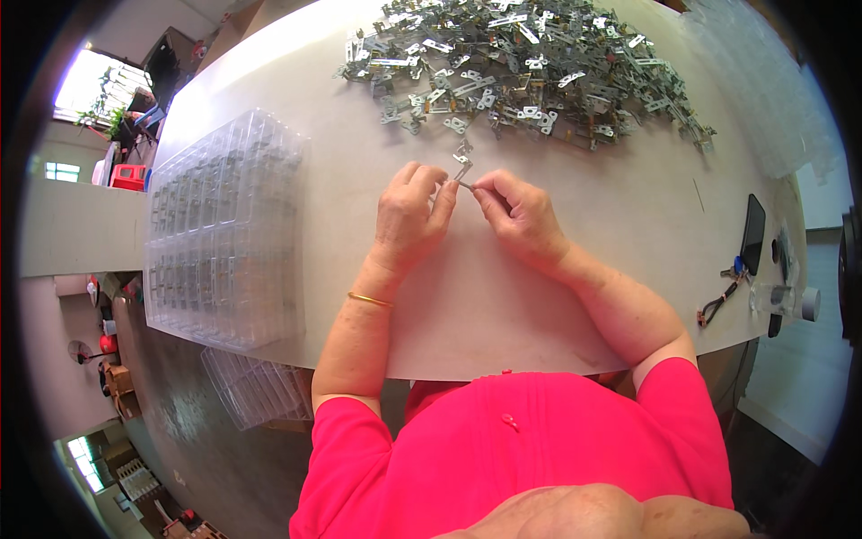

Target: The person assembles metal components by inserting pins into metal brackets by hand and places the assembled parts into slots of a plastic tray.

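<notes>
Both my hands meet over the middle of the table (503, 323), just short of a large heap of small metal brackets (530, 72). Between thumb and fingers my left hand (409, 211) pinches a small metal bracket (462, 169), whose bent end sticks up toward the heap. My right hand (521, 216) is closed in a pinch on a thin rod-like piece (466, 186) that reaches the bracket; its kind is too small to make out. To the left stand stacked clear plastic trays (224, 234) with rows of metal parts inside.
Clear plastic bags or sheets (763, 81) lie at the far right. A thin needle-like rod (699, 195), a phone (753, 234), keys on a cord (723, 296) and a clear bottle (786, 301) lie on the right side. Another clear tray (256, 386) sits below the table's left front edge.
</notes>
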Action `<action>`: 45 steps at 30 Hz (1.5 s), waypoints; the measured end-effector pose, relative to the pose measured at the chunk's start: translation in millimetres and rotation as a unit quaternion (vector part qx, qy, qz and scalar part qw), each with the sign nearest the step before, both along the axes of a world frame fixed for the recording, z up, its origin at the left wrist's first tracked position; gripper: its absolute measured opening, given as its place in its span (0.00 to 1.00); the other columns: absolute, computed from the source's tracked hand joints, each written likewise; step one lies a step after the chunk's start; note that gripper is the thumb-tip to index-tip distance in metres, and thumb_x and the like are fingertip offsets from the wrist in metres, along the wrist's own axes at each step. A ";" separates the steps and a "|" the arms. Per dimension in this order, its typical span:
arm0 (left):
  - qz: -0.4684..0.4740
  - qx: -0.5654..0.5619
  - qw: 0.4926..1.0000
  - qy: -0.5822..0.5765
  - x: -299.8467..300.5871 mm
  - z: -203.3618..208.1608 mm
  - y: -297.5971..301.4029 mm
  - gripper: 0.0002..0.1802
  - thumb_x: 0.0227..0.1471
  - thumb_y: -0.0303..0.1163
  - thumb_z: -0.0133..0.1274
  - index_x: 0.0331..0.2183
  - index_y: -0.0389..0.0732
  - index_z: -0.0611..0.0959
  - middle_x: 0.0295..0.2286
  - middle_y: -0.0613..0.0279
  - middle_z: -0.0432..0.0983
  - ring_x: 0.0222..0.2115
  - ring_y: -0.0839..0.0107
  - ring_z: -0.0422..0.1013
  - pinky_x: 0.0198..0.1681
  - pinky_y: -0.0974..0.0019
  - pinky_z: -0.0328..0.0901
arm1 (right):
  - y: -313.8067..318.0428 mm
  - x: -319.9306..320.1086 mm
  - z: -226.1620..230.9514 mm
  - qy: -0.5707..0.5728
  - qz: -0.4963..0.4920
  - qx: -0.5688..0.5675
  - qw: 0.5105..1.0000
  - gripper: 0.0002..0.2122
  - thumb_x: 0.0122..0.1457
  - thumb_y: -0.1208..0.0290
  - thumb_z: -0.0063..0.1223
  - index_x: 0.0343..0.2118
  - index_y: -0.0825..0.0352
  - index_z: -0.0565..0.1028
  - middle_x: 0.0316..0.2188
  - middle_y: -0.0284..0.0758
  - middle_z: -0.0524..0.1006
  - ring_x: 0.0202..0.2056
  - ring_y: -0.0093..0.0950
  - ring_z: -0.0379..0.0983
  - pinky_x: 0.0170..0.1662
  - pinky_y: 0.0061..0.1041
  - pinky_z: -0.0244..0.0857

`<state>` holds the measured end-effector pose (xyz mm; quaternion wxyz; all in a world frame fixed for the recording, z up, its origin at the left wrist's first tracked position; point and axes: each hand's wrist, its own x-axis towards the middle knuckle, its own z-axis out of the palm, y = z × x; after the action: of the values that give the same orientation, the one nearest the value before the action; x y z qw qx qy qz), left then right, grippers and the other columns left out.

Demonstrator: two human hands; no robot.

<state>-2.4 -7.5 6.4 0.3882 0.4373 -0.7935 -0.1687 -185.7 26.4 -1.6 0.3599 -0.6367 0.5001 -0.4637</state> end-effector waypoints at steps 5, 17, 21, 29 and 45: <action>0.027 0.001 0.999 -0.022 8.3 -4.6 -0.6 0.05 0.53 0.29 0.58 0.30 0.37 0.81 0.23 0.57 0.72 0.22 0.63 0.69 0.26 0.62 0.64 | -0.7 4.8 -0.8 -0.016 0.003 0.032 0.999 0.03 0.61 0.74 0.54 0.35 0.66 0.75 0.21 0.37 0.76 0.22 0.25 0.72 0.27 0.26 0.65; 0.031 0.011 0.999 0.007 8.5 -10.7 0.0 0.10 0.53 0.31 0.57 0.36 0.35 0.78 0.27 0.51 0.77 0.27 0.53 0.74 0.32 0.57 0.68 | -0.3 4.2 -9.4 -0.055 0.004 0.029 0.998 0.03 0.64 0.75 0.51 0.37 0.67 0.76 0.23 0.25 0.74 0.24 0.15 0.68 0.29 0.17 0.63; 0.032 -0.026 0.999 -0.020 9.6 -15.6 -2.3 0.12 0.50 0.35 0.60 0.33 0.37 0.78 0.25 0.53 0.76 0.26 0.54 0.74 0.31 0.57 0.68 | -1.0 3.7 -10.3 -0.055 0.009 0.024 0.998 0.03 0.64 0.75 0.51 0.37 0.67 0.75 0.24 0.26 0.74 0.26 0.15 0.68 0.30 0.16 0.64; 0.064 -0.028 0.997 -0.036 11.5 -17.5 -2.2 0.11 0.50 0.35 0.59 0.28 0.39 0.76 0.24 0.54 0.75 0.24 0.54 0.73 0.29 0.56 0.68 | -0.9 3.2 -6.9 -0.054 0.021 0.041 0.997 0.04 0.65 0.75 0.50 0.38 0.68 0.75 0.26 0.25 0.73 0.27 0.14 0.67 0.31 0.15 0.62; 0.093 -0.061 0.992 -0.064 14.8 -6.1 -2.3 0.10 0.50 0.34 0.58 0.25 0.38 0.78 0.24 0.55 0.74 0.27 0.54 0.72 0.33 0.55 0.67 | 1.4 3.9 0.9 -0.082 0.004 0.071 0.994 0.04 0.65 0.73 0.50 0.39 0.67 0.75 0.24 0.24 0.72 0.25 0.12 0.65 0.27 0.12 0.58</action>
<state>12.4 -9.8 0.3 0.3764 0.4949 -0.7813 -0.0548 -181.8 27.8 -0.8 0.4458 -0.5718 0.4975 -0.4762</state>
